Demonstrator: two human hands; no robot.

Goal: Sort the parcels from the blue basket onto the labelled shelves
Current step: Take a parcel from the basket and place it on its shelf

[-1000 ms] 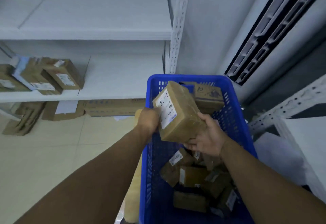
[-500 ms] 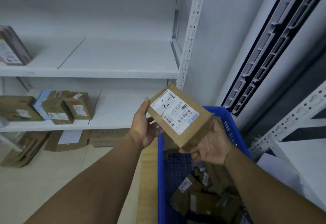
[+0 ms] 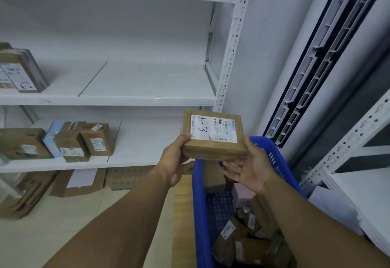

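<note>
- Half a second ago the parcel sat tilted between the hands with its label running on a slant; it is now turned level, label face up and square to the camera, and is held above the far end of the blue basket.
- A second ago it was lower, just over the parcels in the basket.
- The left hand grasps the parcel's left edge, with the thumb on top at the label's corner. Its fingers are hidden underneath.
- The right hand has loosened since the earlier frame. Its thumb lies against the parcel's right edge, while the fingers are spread nearly straight beneath it, not curled round it.
- The white label carries "1-3" handwritten in black marker, with printed lines and barcodes beside it that are too small to read.
- The basket holds a heap of small brown parcels with white labels at its near end. At the far end a larger brown box sits below the held parcel, with a pinkish packet beside it.
- Left of the basket stand white shelves.
- On the lower shelf is a cluster of brown boxes beside a blue-and-white box.
- One labelled box leans at the far left of the shelf above.
- Cartons lie on the floor under the lowest shelf.
</note>
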